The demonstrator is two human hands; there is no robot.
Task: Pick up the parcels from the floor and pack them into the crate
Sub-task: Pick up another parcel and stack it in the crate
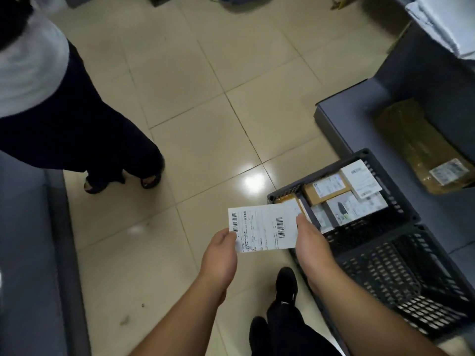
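Over the tiled floor (205, 111), just beside the near-left corner of the dark crate (401, 242), a flat white parcel (264, 228) is held up between both hands. The left hand (221, 255) pinches its lower left corner, thumb on the printed face and fingers curled beneath. The right hand (311, 240) grips the right edge, fingers wrapped behind it.

The parcel looks thin and light, probably a slim mailer or a flat carton, and it shows no sag between the two grips, so I judge it fairly stiff. Its labelled face is smooth paper and may slide under a loose pinch. Holding it by opposite edges, as now, seems the sound choice. One hand at the middle of a long edge would likely do for lowering it.

The crate's far end already holds several small boxes (344, 191) packed close together, while the mesh bottom nearer the person shows bare. That open part looks like the natural place to lay the parcel flat. A second person's legs (102, 140) stand well apart at the left.
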